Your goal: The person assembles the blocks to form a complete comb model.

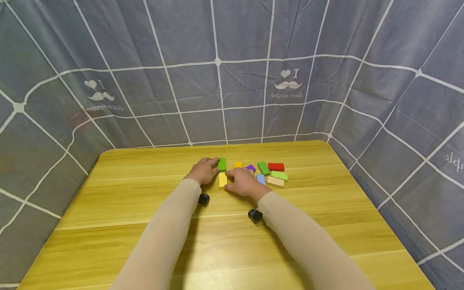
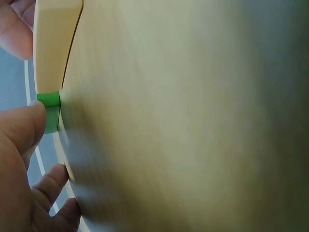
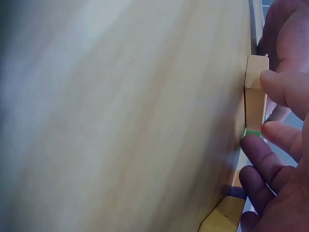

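Yellow block (image 1: 222, 181) lies on the bench (image 1: 127, 209), directly in front of the person and between the two hands. Just beyond it lies a green block (image 1: 222, 164), roughly in one line with it, end to end; whether the two ends touch, I cannot tell. The right hand (image 1: 243, 182) is at the right side of the yellow block: its thumb touches the near corner, and its index finger is at the far corner. These two fingers stand apart from each other, while the other fingers are bent a little, next to the bench. The left hand (image 1: 204, 170) is at the left side of the green block, with the thumb touching it and the other fingers spread. Whether either hand pinches its block or only presses on it, I cannot tell.

Beyond the right hand lie an orange block (image 1: 237, 164) and a purple block (image 1: 250, 167), both partly hidden by this hand. Further to the right are a blue block (image 1: 260, 179), a second green block (image 1: 264, 168), a red block (image 1: 276, 166), a light green block (image 1: 279, 175) and a wood-coloured block (image 1: 275, 182), near to one another. Behind the bench hangs a grey curtain (image 1: 192, 88) with white lines.
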